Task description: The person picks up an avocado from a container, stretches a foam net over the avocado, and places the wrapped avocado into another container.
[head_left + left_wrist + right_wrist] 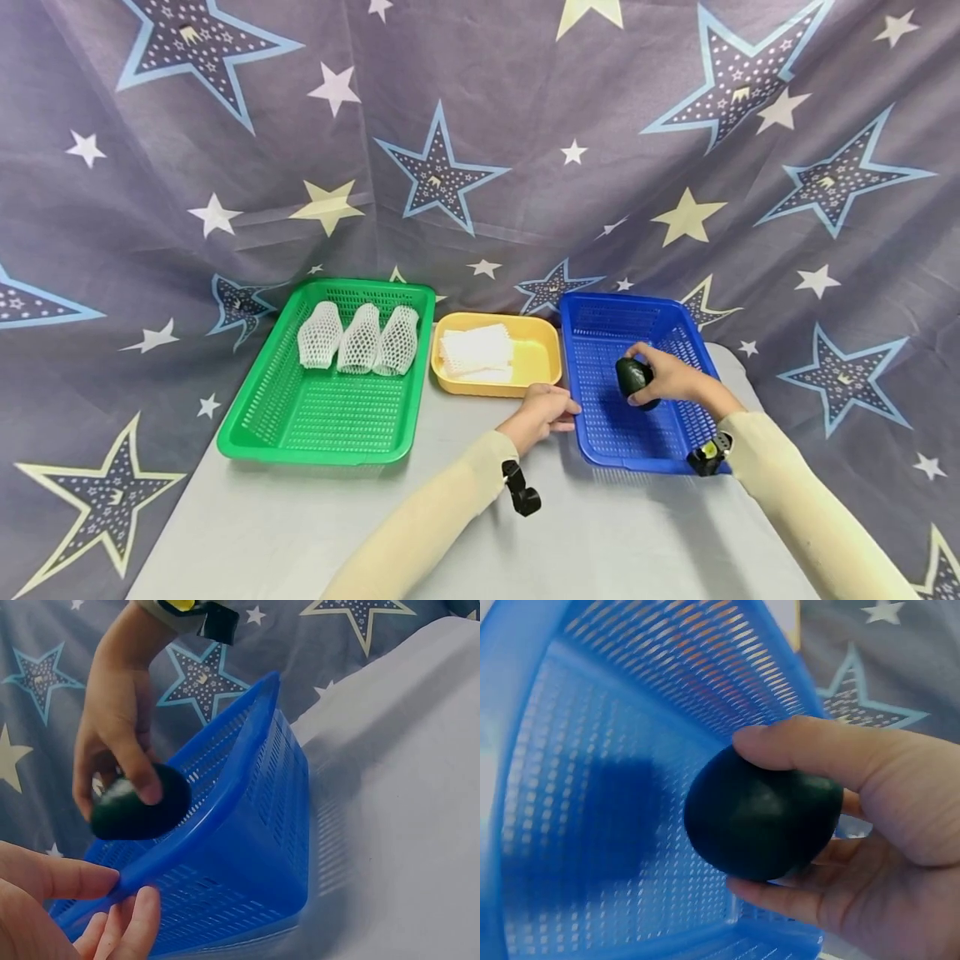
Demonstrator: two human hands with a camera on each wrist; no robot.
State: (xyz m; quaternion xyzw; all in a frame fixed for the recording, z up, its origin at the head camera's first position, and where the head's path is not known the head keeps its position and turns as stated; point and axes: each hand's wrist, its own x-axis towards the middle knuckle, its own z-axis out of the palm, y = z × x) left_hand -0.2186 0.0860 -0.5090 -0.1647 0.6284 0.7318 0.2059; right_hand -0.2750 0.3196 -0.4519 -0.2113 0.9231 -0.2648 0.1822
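A dark green avocado point(632, 379) is gripped by my right hand point(672, 375) above the floor of the blue basket point(606, 423). In the right wrist view, thumb and fingers wrap the sides of the avocado point(757, 821), and its shadow falls on the mesh. My left hand point(542, 412) is at the basket's near left side. Seen from the left wrist, that hand pinches the blue rim point(217, 814), its thumb on top and the other fingers against the outer wall.
At the left stands a green basket point(322, 457) holding three white foam net sleeves point(358, 337) with bulging shapes. Between the two baskets, a yellow tray point(537, 350) contains flat white foam nets point(477, 350). A star-patterned curtain point(480, 167) hangs behind the pale table point(480, 467).
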